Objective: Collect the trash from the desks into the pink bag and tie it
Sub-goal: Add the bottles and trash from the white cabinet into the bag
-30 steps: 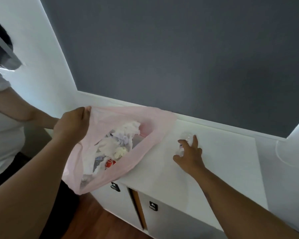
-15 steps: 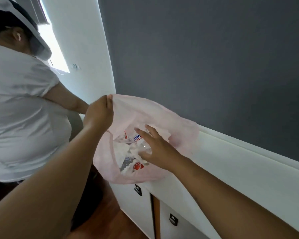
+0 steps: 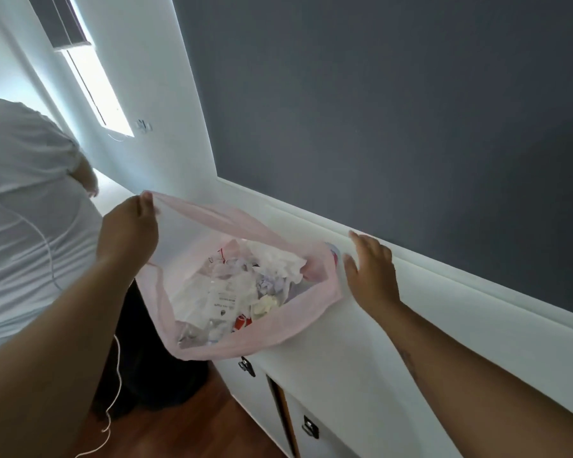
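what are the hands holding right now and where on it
The left hand pinches the pink bag by the rim of its open mouth. The right hand is open beside the bag, holding nothing.

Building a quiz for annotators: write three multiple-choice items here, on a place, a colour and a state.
1. Where is the right hand?
A. Beside the rim of the pink bag, over the desk
B. Inside the bag
C. Out of view
2. What colour is the wall?
A. Yellow
B. Green
C. Dark grey
3. The bag is:
A. Tied shut
B. Open, holding trash
C. Empty
Answers: A, it hovers beside the rim; C, it reads dark grey; B, left hand pinches the rim up, trash shows.
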Action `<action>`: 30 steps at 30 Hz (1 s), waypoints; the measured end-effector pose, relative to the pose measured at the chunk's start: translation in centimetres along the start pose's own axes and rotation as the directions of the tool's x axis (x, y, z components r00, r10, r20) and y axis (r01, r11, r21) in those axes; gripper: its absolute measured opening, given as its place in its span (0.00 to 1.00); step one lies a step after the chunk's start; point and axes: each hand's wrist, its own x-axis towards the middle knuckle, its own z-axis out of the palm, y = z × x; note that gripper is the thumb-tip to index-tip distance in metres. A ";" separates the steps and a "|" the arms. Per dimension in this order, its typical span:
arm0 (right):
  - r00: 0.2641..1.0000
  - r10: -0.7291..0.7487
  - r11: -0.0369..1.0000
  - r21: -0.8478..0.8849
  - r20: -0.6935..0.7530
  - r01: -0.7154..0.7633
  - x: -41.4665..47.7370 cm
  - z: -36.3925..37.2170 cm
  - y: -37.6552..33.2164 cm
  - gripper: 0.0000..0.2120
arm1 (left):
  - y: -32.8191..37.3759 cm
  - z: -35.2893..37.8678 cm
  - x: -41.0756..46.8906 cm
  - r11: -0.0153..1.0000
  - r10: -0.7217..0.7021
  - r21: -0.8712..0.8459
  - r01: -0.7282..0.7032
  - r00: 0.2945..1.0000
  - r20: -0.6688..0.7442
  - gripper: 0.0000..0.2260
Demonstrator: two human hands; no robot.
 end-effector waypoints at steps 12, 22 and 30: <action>0.867 -0.168 0.948 -0.165 0.468 0.273 4.7 5.8 2.1 0.18 | 2.8 1.7 -0.6 0.996 -0.030 0.082 0.035 0.998 -0.052 0.25; 0.875 0.077 0.821 -0.528 0.478 0.217 3.9 -3.0 12.5 0.31 | 9.6 5.3 0.0 0.995 0.046 -0.094 -0.043 0.998 0.032 0.24; 0.950 0.234 0.960 -0.202 0.204 -0.193 -0.2 -9.0 12.7 0.31 | 14.3 8.8 2.7 0.946 0.306 -0.152 -0.287 0.944 0.120 0.22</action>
